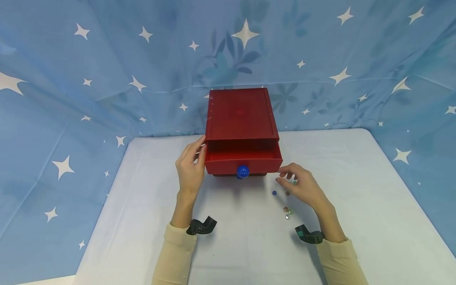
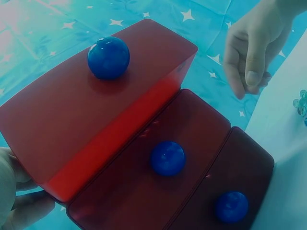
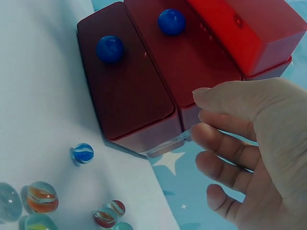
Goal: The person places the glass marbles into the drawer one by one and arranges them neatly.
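A red chest of drawers (image 1: 239, 113) stands at the back of the table, its top drawer (image 1: 222, 166) pulled out by a blue knob's side. Two lower drawers with blue knobs (image 2: 168, 158) are closed. My left hand (image 1: 190, 170) touches the chest's left side, thumb and fingers near the pulled-out drawer. To the right of the chest hovers my right hand (image 1: 301, 184), fingers loosely bent and nothing visible between them. Below it lie several glass marbles, among them a blue one (image 3: 84, 153) and an orange-streaked one (image 3: 42, 197).
White cloth covers the table (image 1: 142, 206). Behind it hangs a blue curtain (image 1: 160, 59) with white stars, close to the back of the chest. Dark straps with small devices (image 1: 202, 226) sit at both wrists.
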### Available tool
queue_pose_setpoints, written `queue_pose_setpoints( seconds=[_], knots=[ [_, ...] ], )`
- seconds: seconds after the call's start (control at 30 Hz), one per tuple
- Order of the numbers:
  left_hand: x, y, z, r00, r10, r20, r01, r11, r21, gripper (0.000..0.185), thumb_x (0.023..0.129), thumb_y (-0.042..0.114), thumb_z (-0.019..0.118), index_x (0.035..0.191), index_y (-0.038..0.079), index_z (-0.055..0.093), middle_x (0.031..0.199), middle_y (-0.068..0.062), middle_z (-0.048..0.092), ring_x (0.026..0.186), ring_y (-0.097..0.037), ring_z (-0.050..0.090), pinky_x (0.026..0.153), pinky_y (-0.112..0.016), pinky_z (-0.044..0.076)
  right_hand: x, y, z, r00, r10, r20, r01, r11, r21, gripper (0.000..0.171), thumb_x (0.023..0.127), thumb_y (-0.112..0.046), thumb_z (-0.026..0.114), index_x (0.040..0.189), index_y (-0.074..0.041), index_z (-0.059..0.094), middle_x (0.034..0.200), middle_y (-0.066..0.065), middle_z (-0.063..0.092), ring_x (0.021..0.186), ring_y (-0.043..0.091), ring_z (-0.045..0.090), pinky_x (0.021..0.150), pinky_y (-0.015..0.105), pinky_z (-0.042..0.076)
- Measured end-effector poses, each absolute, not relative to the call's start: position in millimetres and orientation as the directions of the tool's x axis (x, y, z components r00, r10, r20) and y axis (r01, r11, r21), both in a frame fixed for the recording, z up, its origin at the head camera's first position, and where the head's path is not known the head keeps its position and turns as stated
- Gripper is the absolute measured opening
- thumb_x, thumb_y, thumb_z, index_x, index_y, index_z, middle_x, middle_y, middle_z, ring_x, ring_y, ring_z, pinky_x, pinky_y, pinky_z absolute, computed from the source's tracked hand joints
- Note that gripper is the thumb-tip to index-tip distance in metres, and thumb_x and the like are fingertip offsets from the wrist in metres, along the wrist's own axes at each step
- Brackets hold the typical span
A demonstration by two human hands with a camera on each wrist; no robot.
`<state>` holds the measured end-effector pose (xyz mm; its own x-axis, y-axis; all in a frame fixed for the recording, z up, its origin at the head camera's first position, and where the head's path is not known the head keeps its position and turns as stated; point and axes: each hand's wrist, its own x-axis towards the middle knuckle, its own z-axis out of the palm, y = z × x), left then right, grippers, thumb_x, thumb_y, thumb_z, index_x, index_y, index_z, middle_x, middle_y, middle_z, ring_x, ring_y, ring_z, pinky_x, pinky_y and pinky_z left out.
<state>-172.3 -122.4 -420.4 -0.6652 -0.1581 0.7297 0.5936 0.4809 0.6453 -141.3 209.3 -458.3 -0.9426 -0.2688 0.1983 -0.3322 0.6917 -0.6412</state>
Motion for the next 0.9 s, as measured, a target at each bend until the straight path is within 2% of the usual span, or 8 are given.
queue_pose_setpoints(
  seconds=[0.33, 0.47, 0.63, 0.9],
  knots=[
    [-172, -124, -420, -0.673, -0.156, 0.723, 0.582, 0.492, 0.648, 0.030, 0.098, 0.009, 0.064, 0.127, 0.009, 0.070, 0.114, -0.010, 0.074, 0.094, -0.023, 0.075, 0.080, -0.022, 0.061, -144, 209, -462, -0.937, -0.299, 0.179, -0.342, 0.690, -0.638, 0.028, 0.087, -0.017, 0.077, 0.112, -0.007, 0.070, 0.104, 0.002, 0.069, 0.090, 0.019, 0.058, 0.074, 0.029, 0.051],
    [-171, -124, -420, -0.667, -0.155, 0.729, 0.586, 0.496, 0.641, 0.030, 0.097, 0.008, 0.064, 0.127, 0.009, 0.070, 0.114, -0.011, 0.074, 0.093, -0.023, 0.075, 0.079, -0.025, 0.062, -145, 208, -463, -0.941, -0.303, 0.148, -0.325, 0.695, -0.642, 0.029, 0.087, -0.018, 0.077, 0.113, -0.008, 0.069, 0.105, 0.002, 0.070, 0.090, 0.017, 0.056, 0.074, 0.028, 0.051],
    [-172, -124, -419, -0.671, -0.154, 0.725, 0.584, 0.492, 0.645, 0.030, 0.097, 0.009, 0.064, 0.126, 0.009, 0.070, 0.114, -0.011, 0.074, 0.093, -0.023, 0.075, 0.079, -0.020, 0.061, -145, 208, -466, -0.946, -0.304, 0.109, -0.300, 0.703, -0.645, 0.029, 0.088, -0.020, 0.077, 0.113, -0.008, 0.070, 0.105, 0.003, 0.070, 0.090, 0.017, 0.056, 0.071, 0.027, 0.051],
    [-172, -124, -420, -0.666, -0.147, 0.732, 0.592, 0.493, 0.638, 0.030, 0.097, 0.009, 0.065, 0.127, 0.009, 0.070, 0.114, -0.011, 0.074, 0.094, -0.023, 0.075, 0.080, -0.020, 0.061, -145, 210, -469, -0.943, -0.329, 0.058, -0.289, 0.718, -0.634, 0.030, 0.087, -0.018, 0.077, 0.115, -0.008, 0.070, 0.103, 0.004, 0.069, 0.090, 0.020, 0.056, 0.068, 0.023, 0.049]
  ],
)
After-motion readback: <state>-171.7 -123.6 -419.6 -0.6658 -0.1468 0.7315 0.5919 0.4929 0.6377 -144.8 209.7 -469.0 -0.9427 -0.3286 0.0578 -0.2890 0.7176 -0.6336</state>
